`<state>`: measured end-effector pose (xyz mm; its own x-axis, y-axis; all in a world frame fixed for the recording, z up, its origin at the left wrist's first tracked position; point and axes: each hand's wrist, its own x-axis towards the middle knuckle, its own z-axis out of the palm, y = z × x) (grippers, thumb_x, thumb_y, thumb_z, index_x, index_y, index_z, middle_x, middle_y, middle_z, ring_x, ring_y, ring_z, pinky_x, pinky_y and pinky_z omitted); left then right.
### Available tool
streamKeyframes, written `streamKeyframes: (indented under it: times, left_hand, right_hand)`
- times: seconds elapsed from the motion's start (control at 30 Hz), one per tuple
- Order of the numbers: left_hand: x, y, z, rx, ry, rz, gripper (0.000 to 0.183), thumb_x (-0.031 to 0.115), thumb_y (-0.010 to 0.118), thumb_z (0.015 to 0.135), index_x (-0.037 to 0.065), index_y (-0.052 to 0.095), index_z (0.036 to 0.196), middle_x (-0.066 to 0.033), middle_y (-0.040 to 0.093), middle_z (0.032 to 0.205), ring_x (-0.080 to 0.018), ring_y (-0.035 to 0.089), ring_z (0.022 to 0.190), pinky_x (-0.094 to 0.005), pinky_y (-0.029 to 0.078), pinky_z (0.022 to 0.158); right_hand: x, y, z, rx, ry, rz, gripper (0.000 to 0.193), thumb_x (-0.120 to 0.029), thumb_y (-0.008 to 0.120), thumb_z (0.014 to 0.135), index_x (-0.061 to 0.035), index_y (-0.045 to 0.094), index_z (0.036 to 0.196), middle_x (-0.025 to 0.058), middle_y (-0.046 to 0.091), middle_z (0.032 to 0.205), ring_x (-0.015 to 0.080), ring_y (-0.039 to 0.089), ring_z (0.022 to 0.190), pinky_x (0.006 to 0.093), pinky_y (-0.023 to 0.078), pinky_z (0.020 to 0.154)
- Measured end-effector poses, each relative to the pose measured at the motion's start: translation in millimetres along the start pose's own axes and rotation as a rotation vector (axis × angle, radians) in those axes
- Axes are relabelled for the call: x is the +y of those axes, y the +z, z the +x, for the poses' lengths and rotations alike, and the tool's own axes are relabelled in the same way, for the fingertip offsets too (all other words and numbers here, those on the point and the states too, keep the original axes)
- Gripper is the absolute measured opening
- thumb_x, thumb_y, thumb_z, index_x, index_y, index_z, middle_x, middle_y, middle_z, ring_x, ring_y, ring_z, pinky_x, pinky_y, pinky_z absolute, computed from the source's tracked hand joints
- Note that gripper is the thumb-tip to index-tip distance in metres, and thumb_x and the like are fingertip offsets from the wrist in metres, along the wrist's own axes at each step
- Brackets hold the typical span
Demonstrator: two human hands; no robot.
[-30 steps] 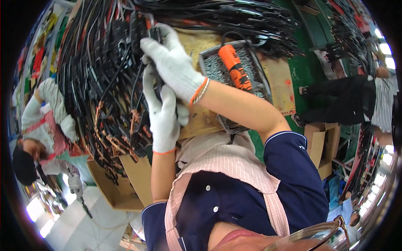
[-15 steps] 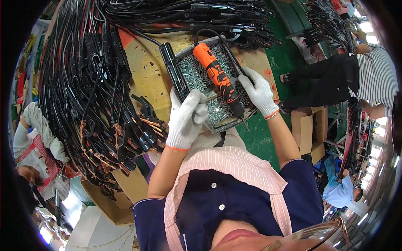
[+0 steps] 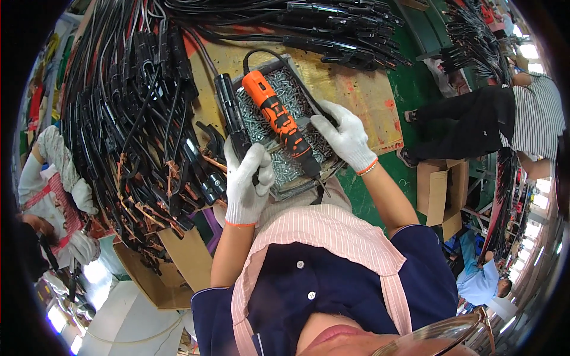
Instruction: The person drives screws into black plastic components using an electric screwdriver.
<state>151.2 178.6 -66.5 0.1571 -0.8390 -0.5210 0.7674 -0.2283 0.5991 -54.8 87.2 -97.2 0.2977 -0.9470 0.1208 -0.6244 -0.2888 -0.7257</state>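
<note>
Beside heaped black cables (image 3: 130, 118), our gloved left hand (image 3: 248, 181) curls its fingers shut around a black handle piece (image 3: 233, 121). At centre, an orange-and-black electric screwdriver (image 3: 279, 121) lies across a tray (image 3: 284, 185) filled with silver screws (image 3: 285, 89). Our right hand (image 3: 344, 137), fingers loosely spread, rests on the tray's far edge.

Orange-and-black screwdriver (image 3: 279, 121) over silver screws (image 3: 284, 95); white gloves beside it; black cables (image 3: 136, 118) left of it.
</note>
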Motion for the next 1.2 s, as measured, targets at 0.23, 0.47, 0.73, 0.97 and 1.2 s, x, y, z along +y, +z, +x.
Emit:
streamKeyframes:
  times: [0.23,0.47,0.73,0.97,1.2]
  left_hand:
    - [-2.3,-0.3,-2.3,0.034,-0.02,0.115,0.078,0.006,0.061,0.091,0.01,0.007,0.146,-0.0058,0.051,0.078,-0.0079,0.043,0.048,-0.0211,0.033,0.038]
    - [-2.1,-3.1,2.3,0.004,0.003,0.118,0.058,0.004,0.061,0.089,0.012,0.027,0.135,-0.0016,0.05,0.075,-0.0071,0.044,0.049,-0.0202,0.032,0.037]
    - [5.8,-2.7,-4.0,-0.143,0.037,-0.001,0.035,0.005,0.057,0.092,0.008,0.036,0.12,-0.0029,0.049,0.074,-0.0064,0.04,0.047,-0.0206,0.028,0.035]
    - [2.7,15.2,4.3,-0.16,-0.039,-0.047,0.009,0.009,0.054,0.096,0.005,0.047,0.094,0.0001,0.045,0.066,-0.004,0.035,0.044,-0.0196,0.026,0.037]
    - [-9.4,-0.1,9.8,-0.145,-0.105,-0.047,0.027,0.006,0.056,0.093,0.008,0.04,0.115,-0.0032,0.049,0.072,-0.0069,0.04,0.046,-0.0207,0.03,0.037]
  right_hand:
    - [-56.0,-1.1,28.3,-0.043,-0.345,-0.185,0.049,-0.032,0.065,0.087,-0.0037,0.054,0.125,0.0205,0.064,0.108,0.0364,0.063,0.097,0.0422,0.051,0.083]
    - [-55.2,19.6,40.4,-0.221,0.011,0.064,0.072,-0.048,0.069,0.071,-0.0036,0.054,0.126,0.0174,0.068,0.09,0.0308,0.068,0.082,0.039,0.053,0.075]
    - [-55.8,-54.9,4.5,0.369,-0.064,1.508,0.046,-0.019,0.059,0.093,-0.0088,0.041,0.134,0.0126,0.059,0.114,0.0196,0.062,0.085,0.0334,0.055,0.07]
    - [-54.9,-33.4,-16.3,0.456,-0.243,1.45,0.054,-0.012,0.062,0.09,-0.0073,0.034,0.136,0.0114,0.059,0.099,0.0189,0.057,0.073,0.0345,0.051,0.061]
    - [-64.5,-23.1,-14.5,0.539,-0.224,1.394,0.059,0.007,0.058,0.082,-0.0069,0.034,0.134,0.0105,0.057,0.073,0.0214,0.054,0.056,0.0356,0.048,0.053]
